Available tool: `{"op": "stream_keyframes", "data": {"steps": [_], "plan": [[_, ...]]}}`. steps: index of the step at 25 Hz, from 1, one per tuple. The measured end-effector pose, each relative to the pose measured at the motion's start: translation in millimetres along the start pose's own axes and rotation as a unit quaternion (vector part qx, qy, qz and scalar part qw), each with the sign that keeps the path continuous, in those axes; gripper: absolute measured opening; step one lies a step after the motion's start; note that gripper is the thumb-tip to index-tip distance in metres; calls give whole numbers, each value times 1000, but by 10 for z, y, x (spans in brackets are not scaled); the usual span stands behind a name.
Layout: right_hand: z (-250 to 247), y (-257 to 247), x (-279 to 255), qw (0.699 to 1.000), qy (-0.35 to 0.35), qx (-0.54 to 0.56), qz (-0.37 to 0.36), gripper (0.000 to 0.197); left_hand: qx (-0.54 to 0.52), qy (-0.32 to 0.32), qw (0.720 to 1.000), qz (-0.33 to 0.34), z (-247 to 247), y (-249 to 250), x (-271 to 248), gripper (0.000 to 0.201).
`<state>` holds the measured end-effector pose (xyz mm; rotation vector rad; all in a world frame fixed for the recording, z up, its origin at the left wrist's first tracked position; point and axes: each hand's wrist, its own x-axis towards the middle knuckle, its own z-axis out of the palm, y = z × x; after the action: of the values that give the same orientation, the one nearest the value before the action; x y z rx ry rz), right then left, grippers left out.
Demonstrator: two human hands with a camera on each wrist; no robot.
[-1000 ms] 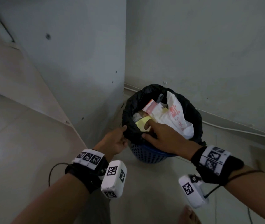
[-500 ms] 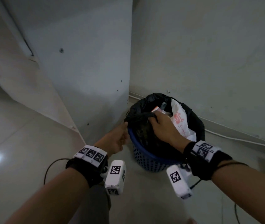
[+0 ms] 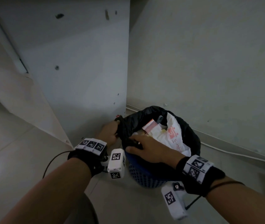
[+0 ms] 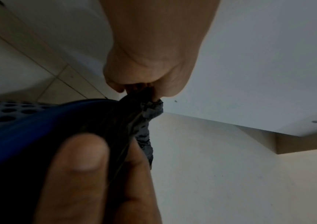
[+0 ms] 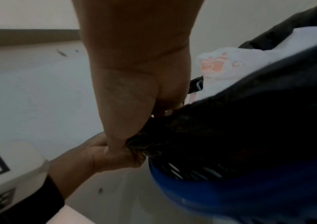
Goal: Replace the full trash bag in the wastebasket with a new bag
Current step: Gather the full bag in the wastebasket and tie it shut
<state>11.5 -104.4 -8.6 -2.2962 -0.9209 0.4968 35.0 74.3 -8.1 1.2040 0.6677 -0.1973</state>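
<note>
left of centre in the head view, my left hand (image 3: 108, 135) has its fingers curled tight around a gathered bunch of the black trash bag (image 3: 191, 135) at the rim's left side; the left wrist view shows that bunch pinched between fingers and palm. just right of it, near the middle of the frame, my right hand (image 3: 151, 149) grips the bag's near edge, thumb and fingers closed on the plastic and lifting it off the rim. the bag sits in the blue wastebasket (image 3: 146, 177), low and right of centre, in the corner where the 2 walls meet. inside it, further right, a white plastic bag with red print (image 3: 173, 136) and some paper packaging (image 3: 151, 126) are heaped up.

i judge this an early stage: the near rim is freed, the far edge looks folded over the basket, and the bag is not lifted out. tying, removing and fitting a new bag all remain; no new bag shows.
</note>
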Motion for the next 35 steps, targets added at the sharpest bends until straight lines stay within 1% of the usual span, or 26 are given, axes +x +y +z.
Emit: {"op": "stream_keyframes", "data": {"steps": [1, 3, 5, 7, 8, 9, 10, 11, 13, 15, 16, 18, 20, 21, 23, 24, 25, 26, 27, 28, 29, 30, 31, 32, 34, 35], "plan": [[-110, 1, 21, 1000, 25, 14, 3, 36, -4, -9, 1000, 15, 49, 44, 24, 25], [-433, 57, 112, 995, 94, 14, 4, 28, -64, -21, 996, 51, 158, 166, 61, 24], [-795, 199, 216, 990, 137, -16, 17, 28, -104, -57, 992, 50, 255, 239, 152, 32], [-1105, 356, 297, 989, 139, -34, 39, 30, -64, -65, 996, 25, 312, 236, 215, 44], [-1227, 431, 337, 990, 127, -40, 45, 30, -4, -41, 999, 35, 327, 237, 232, 43], [-1317, 494, 380, 991, 112, -50, 45, 32, 54, -6, 997, 62, 327, 229, 285, 37], [-1391, 543, 442, 993, 97, -60, 42, 34, 120, 22, 986, 114, 336, 253, 289, 29], [-1440, 579, 512, 993, 87, -65, 38, 35, 195, 45, 964, 174, 345, 279, 289, 29], [-1484, 634, 726, 994, 90, -53, 26, 35, 306, 51, 911, 273, 378, 335, 270, 34], [-1459, 669, 994, 994, 93, -64, -1, 35, 328, 34, 887, 323, 434, 391, 254, 35], [-1413, 663, 1109, 995, 72, -75, -13, 36, 325, 16, 884, 335, 468, 422, 210, 33], [-1327, 671, 1315, 993, -6, -114, -14, 40, 290, -14, 892, 347, 525, 454, 221, 29], [-1301, 684, 1421, 987, -65, -148, -11, 38, 254, -4, 902, 349, 527, 445, 250, 24], [-1312, 699, 1449, 988, -60, -138, -23, 35, 243, 20, 906, 346, 519, 439, 271, 24], [-1349, 757, 1474, 997, 23, -59, -49, 27, 234, 69, 909, 337, 497, 447, 360, 30], [-1356, 790, 1463, 997, 59, -5, -51, 24, 245, 74, 903, 346, 494, 450, 416, 29], [-1350, 838, 1463, 996, 66, 35, -51, 20, 259, 73, 893, 360, 510, 454, 437, 25], [-1353, 852, 1439, 997, 38, 49, -54, 17, 264, 67, 886, 375, 534, 451, 444, 20], [-1359, 873, 1409, 998, -6, 31, -58, 18, 253, 61, 888, 380, 559, 445, 429, 17], [-1368, 921, 1403, 997, -54, -22, -58, 22, 226, 54, 895, 379, 568, 433, 408, 16], [-1396, 964, 1404, 989, -97, -96, -55, 27, 201, 47, 904, 375, 569, 420, 354, 16], [-1426, 1022, 1413, 978, -119, -168, -41, 32, 185, 39, 910, 368, 547, 394, 327, 17], [-1475, 1064, 1418, 969, -108, -220, -26, 34, 186, 44, 914, 357, 524, 384, 297, 18], [-1521, 1118, 1436, 969, -63, -238, -18, 33, 207, 58, 914, 345, 501, 386, 303, 19], [-1561, 1172, 1401, 985, 36, -164, -35, 22, 287, 96, 895, 328, 505, 419, 308, 25], [-1560, 1163, 1373, 990, 61, -112, -51, 21, 327, 110, 878, 332, 532, 475, 300, 31]]}}
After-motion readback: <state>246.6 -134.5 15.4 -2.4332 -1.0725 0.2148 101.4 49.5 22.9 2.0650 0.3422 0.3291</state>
